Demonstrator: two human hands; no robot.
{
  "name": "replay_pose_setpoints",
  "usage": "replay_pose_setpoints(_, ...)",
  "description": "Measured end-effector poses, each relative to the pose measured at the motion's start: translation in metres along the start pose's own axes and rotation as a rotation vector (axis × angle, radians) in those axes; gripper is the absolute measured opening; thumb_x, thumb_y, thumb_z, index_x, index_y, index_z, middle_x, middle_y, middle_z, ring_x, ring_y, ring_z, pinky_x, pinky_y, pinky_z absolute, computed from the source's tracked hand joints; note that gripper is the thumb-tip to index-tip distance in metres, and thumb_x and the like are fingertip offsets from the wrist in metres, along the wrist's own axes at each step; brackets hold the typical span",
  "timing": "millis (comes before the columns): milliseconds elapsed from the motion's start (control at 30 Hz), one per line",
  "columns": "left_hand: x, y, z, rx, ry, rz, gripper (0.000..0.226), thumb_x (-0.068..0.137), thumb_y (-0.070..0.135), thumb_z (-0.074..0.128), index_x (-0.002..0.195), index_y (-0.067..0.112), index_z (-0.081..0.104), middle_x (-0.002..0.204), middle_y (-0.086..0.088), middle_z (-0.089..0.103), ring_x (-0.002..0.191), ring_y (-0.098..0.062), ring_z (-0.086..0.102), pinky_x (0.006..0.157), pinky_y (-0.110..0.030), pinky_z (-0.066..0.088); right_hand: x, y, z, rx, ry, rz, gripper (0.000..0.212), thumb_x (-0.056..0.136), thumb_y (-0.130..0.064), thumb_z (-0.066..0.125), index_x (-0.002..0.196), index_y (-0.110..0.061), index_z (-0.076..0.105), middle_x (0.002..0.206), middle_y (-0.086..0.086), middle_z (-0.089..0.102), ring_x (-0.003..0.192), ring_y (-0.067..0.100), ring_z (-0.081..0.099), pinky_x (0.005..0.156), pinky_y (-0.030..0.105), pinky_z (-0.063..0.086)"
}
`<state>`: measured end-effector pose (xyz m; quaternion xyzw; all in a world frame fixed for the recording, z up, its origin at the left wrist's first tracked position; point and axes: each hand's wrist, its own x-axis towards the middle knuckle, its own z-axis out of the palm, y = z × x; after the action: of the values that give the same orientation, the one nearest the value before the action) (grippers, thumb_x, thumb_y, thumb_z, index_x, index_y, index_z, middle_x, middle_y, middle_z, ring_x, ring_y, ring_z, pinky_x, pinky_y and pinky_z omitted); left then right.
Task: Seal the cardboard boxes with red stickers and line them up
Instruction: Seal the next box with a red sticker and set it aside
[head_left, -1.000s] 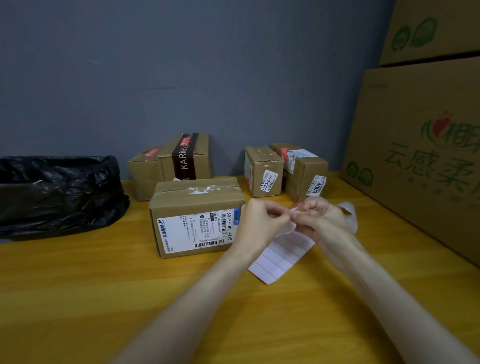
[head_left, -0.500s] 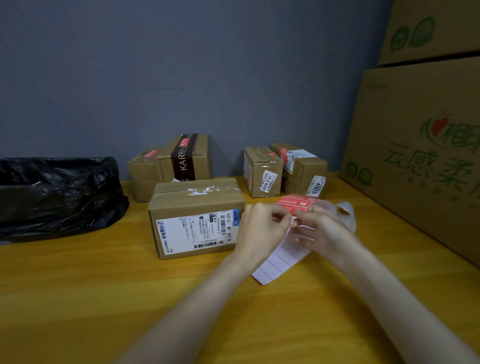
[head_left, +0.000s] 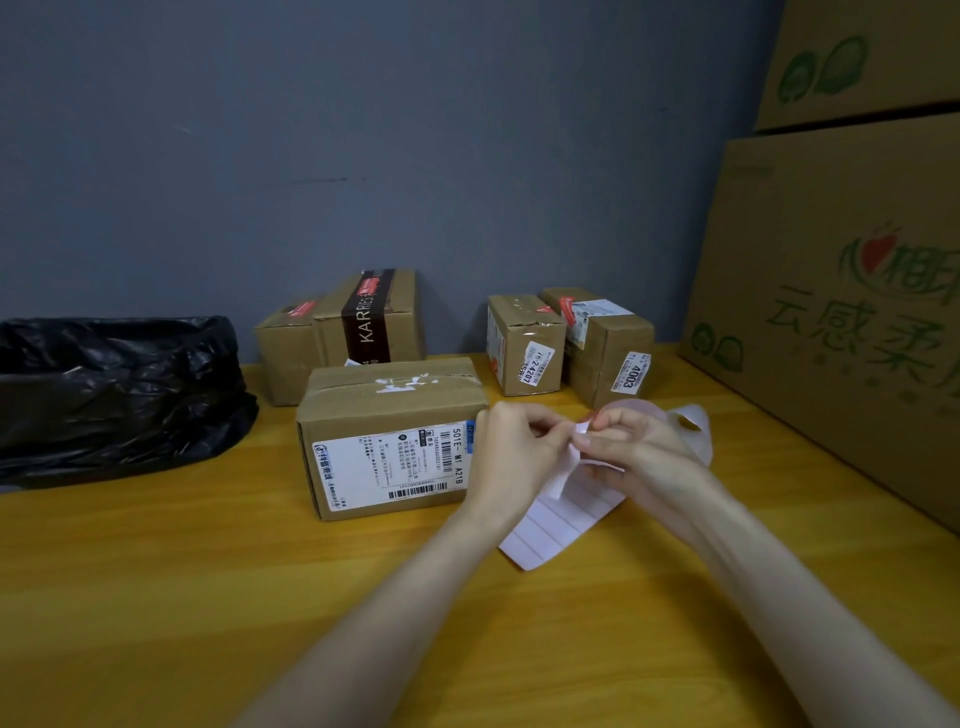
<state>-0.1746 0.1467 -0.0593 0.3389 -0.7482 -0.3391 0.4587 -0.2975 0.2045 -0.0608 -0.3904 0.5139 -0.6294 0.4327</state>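
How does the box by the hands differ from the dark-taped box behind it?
The dark-taped box has a red sticker on top; the near box shows none. The near box carries a big white label on its front; the dark-taped box wears a dark printed band. Both are closed brown cardboard.

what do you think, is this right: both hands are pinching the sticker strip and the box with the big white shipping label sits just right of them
Not quite. The head view shows the box with the big white shipping label just left of the hands, not right. The rest holds: the left hand and the right hand both pinch the sticker strip.
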Motion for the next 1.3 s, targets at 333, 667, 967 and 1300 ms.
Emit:
replay_pose_setpoints(333, -0.003, 0.000, 0.003, 0.082, -0.087, 0.102, 0.014, 0.084, 0.013, 0.063, 0.080, 0.011, 0.076, 0.075, 0.003, 0.073, 0.071, -0.008, 0.067, 0.070, -0.026, 0.055, 0.002, -0.001, -0.001, 0.103, -0.003, 0.175, 0.030, 0.090, -0.034, 0.055, 0.099, -0.005, 0.060, 0.087, 0.015, 0.071, 0.083, 0.025, 0.070, 0.069, 0.031, 0.058)
replay_pose_setpoints(667, 0.005, 0.021, -0.008, -0.584, 0.054, -0.421, 0.011, 0.090, 0.005, 0.058, 0.081, 0.007, 0.063, 0.090, -0.016, 0.069, 0.080, -0.021, 0.069, 0.066, -0.021, 0.058, 0.005, -0.009, -0.018, 0.026, 0.131, 0.316, 0.010, 0.086, 0.000, 0.058, 0.093, -0.006, 0.057, 0.090, 0.013, 0.066, 0.079, 0.025, 0.064, 0.064, 0.032, 0.052)
replay_pose_setpoints(967, 0.014, 0.050, -0.038, -0.822, 0.177, -0.418, 0.009, 0.094, 0.005, 0.050, 0.097, 0.003, 0.059, 0.089, -0.007, 0.066, 0.078, -0.016, 0.068, 0.069, -0.023, 0.058, 0.009, -0.006, -0.033, -0.510, 0.329, 0.379, 0.022, 0.084, -0.007, 0.067, 0.104, 0.000, 0.061, 0.078, 0.011, 0.064, 0.066, 0.020, 0.061, 0.058, 0.028, 0.049)
replay_pose_setpoints(1300, 0.016, 0.056, -0.080, -0.566, 0.348, -0.037, 0.015, 0.088, 0.007, 0.061, 0.079, 0.017, 0.068, 0.079, 0.007, 0.070, 0.079, -0.005, 0.068, 0.069, -0.016, 0.054, 0.003, -0.023, 0.010, -0.984, 0.522, -0.520, 0.007, 0.088, -0.015, 0.060, 0.091, -0.017, 0.066, 0.095, -0.002, 0.062, 0.088, 0.004, 0.056, 0.074, 0.017, 0.045)
